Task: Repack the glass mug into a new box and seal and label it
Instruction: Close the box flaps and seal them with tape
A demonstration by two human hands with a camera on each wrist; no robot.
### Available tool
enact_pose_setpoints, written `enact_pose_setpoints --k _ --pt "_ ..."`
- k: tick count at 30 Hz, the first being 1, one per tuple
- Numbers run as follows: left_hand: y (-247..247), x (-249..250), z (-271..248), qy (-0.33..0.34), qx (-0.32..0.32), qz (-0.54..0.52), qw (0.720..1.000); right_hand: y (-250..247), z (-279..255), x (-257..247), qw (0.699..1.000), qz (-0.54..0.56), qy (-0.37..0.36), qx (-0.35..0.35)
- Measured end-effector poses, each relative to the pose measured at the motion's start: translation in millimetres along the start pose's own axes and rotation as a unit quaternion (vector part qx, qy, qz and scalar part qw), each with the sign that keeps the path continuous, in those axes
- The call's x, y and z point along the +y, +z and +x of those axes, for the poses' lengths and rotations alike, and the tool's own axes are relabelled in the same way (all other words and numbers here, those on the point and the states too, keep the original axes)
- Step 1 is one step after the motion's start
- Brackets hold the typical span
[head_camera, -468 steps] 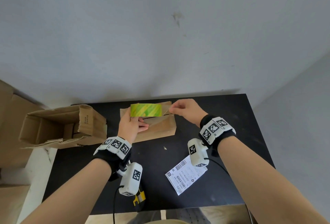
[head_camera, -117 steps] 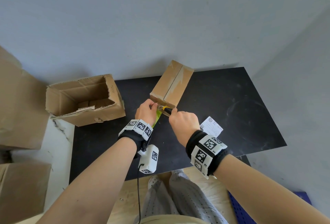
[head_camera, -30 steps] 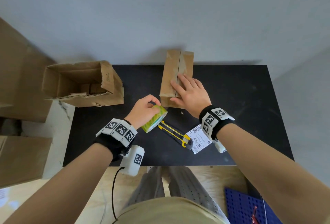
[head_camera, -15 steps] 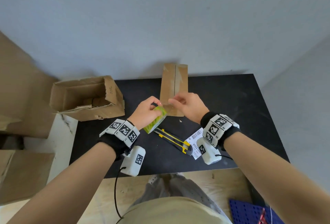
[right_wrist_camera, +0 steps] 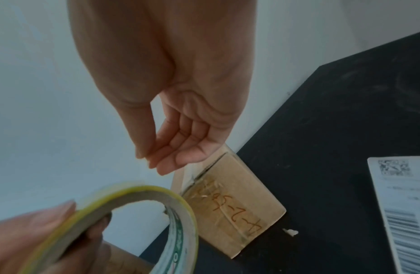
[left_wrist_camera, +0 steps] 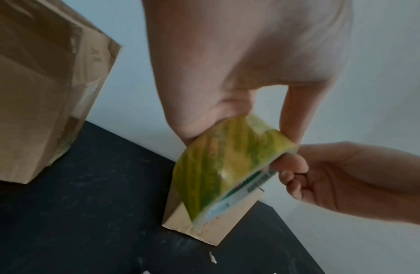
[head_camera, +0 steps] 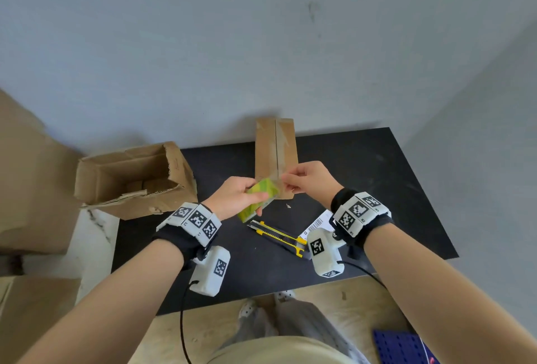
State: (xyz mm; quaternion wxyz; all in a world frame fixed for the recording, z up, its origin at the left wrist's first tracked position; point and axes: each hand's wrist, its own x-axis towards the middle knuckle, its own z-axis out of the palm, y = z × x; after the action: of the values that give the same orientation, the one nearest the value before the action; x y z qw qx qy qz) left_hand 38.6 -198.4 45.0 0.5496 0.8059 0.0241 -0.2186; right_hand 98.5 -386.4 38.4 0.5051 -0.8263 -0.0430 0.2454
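The left hand (head_camera: pixel 235 196) grips the tape roll (head_camera: pixel 260 198), fingers curled round it, just above the near end of the closed box (head_camera: pixel 276 157). The right hand (head_camera: pixel 308 182) is at the roll's edge with thumb and fingertips drawn together; whether they pinch the tape end I cannot tell. The box lies on the black surface (head_camera: pixel 377 177), taped along its top seam. Nearer than the box lie a knife (head_camera: pixel 279 237) and a label (head_camera: pixel 318 222). Left of it sits an open box (head_camera: pixel 133 180). The mug is not visible.
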Motion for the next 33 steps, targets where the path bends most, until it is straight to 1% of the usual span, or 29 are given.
enact_pose_setpoints --k 3,4,6,8,9,10,13,14,17,21,25,28,33 --pt "-1.2 -7.2 0.0 -0.01 -0.005 -0.006 1.0 2.7 -5.6 1.9 1.0 0.013 0.012 0.005" --pt "-2.3 -8.8 0.3 -0.012 -0.009 0.009 1.0 3.8 -7.8 3.3 1.0 0.017 0.015 0.008" --pt "-4.2 -14.2 3.6 -0.016 -0.006 0.08 0.997 6.5 -12.2 6.6 0.999 0.034 0.02 0.025" --pt "-6.7 -21.8 7.8 -0.02 0.033 0.148 0.988 5.4 -14.3 9.0 0.995 0.082 0.026 0.047" --pt "-7.8 -24.6 8.9 -0.027 0.052 0.159 0.986 3.7 -14.8 9.3 0.993 0.099 0.028 0.055" --pt "-9.8 -26.3 10.0 -0.031 0.061 0.158 0.985 1.7 -15.1 9.4 0.992 0.107 0.029 0.062" --pt "-14.9 -27.7 11.8 -0.028 0.053 0.158 0.986 -2.1 -14.6 13.6 0.989 0.116 0.041 0.087" --pt "-17.6 -27.5 12.8 -0.027 0.063 0.172 0.983 -2.6 -14.2 15.9 0.986 0.125 0.046 0.096" --pt "-28.9 -30.3 19.4 -0.04 0.119 0.217 0.968 -5.2 -13.5 21.0 0.979 0.157 0.06 0.12" --pt "-34.2 -25.7 30.6 -0.037 0.139 0.239 0.96 -11.2 -8.6 24.0 0.968 0.187 0.089 0.141" --pt "-28.0 -24.9 36.6 -0.033 0.164 0.26 0.951 -6.2 -3.8 29.0 0.95 0.232 0.139 0.154" --pt "-27.0 -24.8 39.3 -0.028 0.167 0.287 0.943 -2.7 -1.6 34.6 0.94 0.247 0.168 0.166" --pt "-28.9 -24.0 45.1 -0.031 0.157 0.301 0.94 -0.3 4.3 38.3 0.942 0.225 0.173 0.179"
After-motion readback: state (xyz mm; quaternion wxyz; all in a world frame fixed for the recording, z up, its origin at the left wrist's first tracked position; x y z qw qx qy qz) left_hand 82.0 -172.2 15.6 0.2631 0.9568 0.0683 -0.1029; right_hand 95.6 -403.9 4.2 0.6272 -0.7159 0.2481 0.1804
